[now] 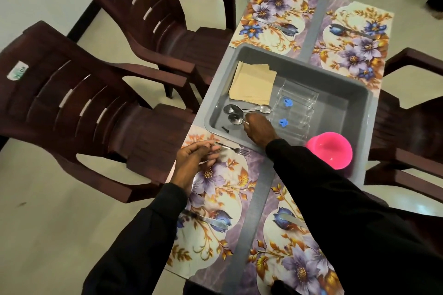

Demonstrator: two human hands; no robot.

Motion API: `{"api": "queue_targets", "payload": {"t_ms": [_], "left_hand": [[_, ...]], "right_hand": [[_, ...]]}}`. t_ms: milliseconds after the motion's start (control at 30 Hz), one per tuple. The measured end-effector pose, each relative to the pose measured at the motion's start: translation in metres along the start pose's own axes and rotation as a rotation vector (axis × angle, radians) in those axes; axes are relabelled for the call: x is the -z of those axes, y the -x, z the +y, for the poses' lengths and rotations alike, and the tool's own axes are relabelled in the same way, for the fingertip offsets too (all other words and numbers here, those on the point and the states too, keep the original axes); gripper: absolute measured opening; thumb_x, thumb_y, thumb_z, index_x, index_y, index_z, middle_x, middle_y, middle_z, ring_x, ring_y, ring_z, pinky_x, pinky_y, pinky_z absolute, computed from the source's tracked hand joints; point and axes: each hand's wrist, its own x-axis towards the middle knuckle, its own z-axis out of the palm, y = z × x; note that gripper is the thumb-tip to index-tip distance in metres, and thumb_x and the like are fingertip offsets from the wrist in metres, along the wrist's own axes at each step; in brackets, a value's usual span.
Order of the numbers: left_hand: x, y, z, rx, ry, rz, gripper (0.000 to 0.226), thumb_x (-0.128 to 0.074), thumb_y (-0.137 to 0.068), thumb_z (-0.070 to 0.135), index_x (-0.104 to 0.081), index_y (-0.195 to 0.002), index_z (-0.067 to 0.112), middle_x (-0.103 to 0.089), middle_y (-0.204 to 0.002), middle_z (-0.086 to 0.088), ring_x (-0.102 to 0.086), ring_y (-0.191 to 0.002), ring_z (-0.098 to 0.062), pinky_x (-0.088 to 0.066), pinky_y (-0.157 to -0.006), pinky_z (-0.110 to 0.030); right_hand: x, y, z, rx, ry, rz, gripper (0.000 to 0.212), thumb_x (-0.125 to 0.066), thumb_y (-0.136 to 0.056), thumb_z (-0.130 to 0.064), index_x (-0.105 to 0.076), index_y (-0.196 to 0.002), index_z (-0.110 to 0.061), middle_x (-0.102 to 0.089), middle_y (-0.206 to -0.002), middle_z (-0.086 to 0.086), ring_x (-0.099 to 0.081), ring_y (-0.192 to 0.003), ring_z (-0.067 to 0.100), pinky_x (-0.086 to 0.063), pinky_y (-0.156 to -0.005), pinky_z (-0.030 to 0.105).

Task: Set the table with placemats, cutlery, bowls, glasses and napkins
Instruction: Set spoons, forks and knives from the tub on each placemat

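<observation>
Gripping fork [236,150] with left hand [195,163], tines over near-left floral placemat [225,189]. Pinching spoon [234,119] handle with right hand [260,129] inside grey tub [335,93], near napkin stack [250,86] and clear glasses [294,105].

The placemats [275,11] show purple and blue flowers with orange leaves, the tub [354,93] is grey, the bowl [332,148] pink, the napkins [251,84] beige, the chairs [72,103] dark brown.

Head cam, wide-angle, looks fwd & steeply down, close over table [260,201].
</observation>
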Motion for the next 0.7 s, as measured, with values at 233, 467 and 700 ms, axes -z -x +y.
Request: {"api": "queue_targets", "payload": {"t_ms": [233,467,700], "left_hand": [[-0.014,-0.024,0.003,0.022,0.094,-0.042,0.027,-0.059,-0.102,0.008,-0.065,-0.124,-0.006,-0.075,-0.115,-0.02,-0.075,-0.103,-0.03,-0.059,-0.094,-0.036],[-0.048,-0.053,0.004,0.05,0.218,-0.106,0.013,-0.061,-0.101,0.01,-0.069,-0.11,0.004,-0.075,-0.112,-0.015,-0.072,-0.102,-0.022,-0.059,-0.093,-0.031],[-0.059,-0.064,0.003,0.092,0.307,0.011,0.015,-0.06,-0.101,0.008,-0.068,-0.11,-0.001,-0.075,-0.085,-0.009,-0.07,-0.065,-0.01,-0.061,-0.067,-0.025]], "right_hand": [[0.032,0.011,-0.008,-0.12,-0.499,0.187,0.023,-0.063,-0.092,-0.01,-0.067,-0.07,-0.006,-0.066,-0.064,0.01,-0.058,-0.056,0.015,-0.053,-0.058,0.033],[0.056,0.037,-0.033,-0.02,-0.731,0.104,0.01,-0.072,-0.09,-0.01,-0.079,-0.089,-0.002,-0.075,-0.076,0.007,-0.07,-0.06,0.011,-0.057,-0.056,0.024],[0.058,0.053,-0.056,0.002,-0.724,0.142,0.009,-0.081,-0.083,-0.014,-0.081,-0.09,-0.007,-0.077,-0.085,-0.001,-0.071,-0.071,-0.003,-0.057,-0.069,0.015]]}}
